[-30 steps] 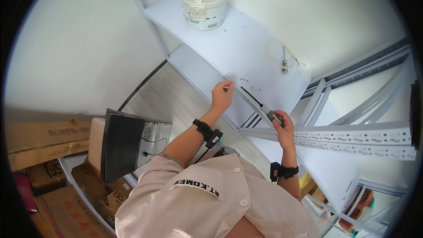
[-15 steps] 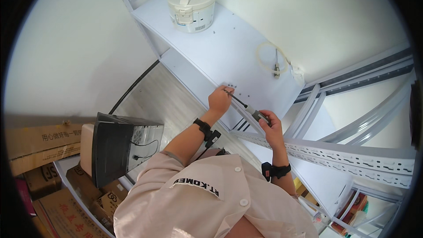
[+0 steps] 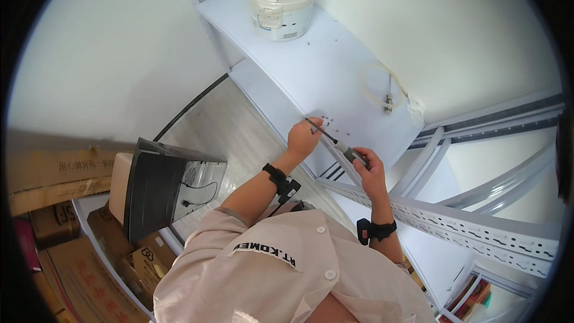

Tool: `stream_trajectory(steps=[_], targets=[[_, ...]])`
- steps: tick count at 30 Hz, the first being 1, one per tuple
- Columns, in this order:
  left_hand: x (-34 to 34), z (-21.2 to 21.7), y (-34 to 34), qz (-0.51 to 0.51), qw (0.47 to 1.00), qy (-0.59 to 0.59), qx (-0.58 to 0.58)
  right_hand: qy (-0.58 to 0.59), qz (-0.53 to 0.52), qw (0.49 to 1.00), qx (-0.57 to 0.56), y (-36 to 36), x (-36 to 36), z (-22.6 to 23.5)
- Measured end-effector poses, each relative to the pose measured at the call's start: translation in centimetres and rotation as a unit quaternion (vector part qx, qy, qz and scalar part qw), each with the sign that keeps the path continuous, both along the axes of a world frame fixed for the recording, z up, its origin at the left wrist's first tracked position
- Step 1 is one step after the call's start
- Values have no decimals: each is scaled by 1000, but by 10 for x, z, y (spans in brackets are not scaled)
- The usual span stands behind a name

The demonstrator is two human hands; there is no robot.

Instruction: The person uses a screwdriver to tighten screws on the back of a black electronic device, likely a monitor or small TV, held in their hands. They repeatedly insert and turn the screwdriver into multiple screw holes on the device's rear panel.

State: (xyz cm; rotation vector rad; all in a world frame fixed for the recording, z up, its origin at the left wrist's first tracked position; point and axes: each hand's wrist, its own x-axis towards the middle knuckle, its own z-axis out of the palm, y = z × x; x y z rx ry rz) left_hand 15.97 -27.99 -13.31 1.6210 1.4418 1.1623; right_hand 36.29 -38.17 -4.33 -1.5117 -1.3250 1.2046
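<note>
My right hand is closed around the grey handle of a screwdriver. The dark shaft slants up and left, its tip just by the fingers of my left hand. That hand is closed at the near edge of a white shelf; whatever its fingertips pinch is too small to make out. Several small dark screws lie loose on the shelf just beyond those fingers.
A white rice cooker stands at the shelf's far left. A looped pale cord and a small metal tool lie at its back right. Perforated metal uprights lean at right. A black appliance and cardboard boxes are at left.
The view has turned slightly, so the shelf and rice cooker appear further right. Both hands keep nearly the same pose, and the screwdriver tip stays by my left fingers.
</note>
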Motion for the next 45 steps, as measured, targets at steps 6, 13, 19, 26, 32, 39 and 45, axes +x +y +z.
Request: stream_trajectory(steps=[6, 13, 19, 26, 32, 39, 45], targets=[[-32, 19, -11, 31, 998, -60, 9, 37, 21, 999, -2, 8, -28, 0], [-125, 3, -47, 111, 981, -154, -35, 45, 74, 996, 0, 4, -100, 1], [-253, -27, -113, 171, 891, -381, -175, 42, 154, 986, -44, -19, -194, -34], [-394, -35, -242, 271, 760, -538, -246, 74, 287, 944, -145, -80, -338, -102], [-456, -95, -340, 403, 704, -532, -245, 57, 374, 873, -308, -135, -425, -159], [-487, -159, -410, 436, 667, -540, -272, -17, 466, 798, -381, -182, -468, -202], [-500, -169, -408, 463, 642, -539, -288, 2, 444, 807, -389, -206, -487, -226]])
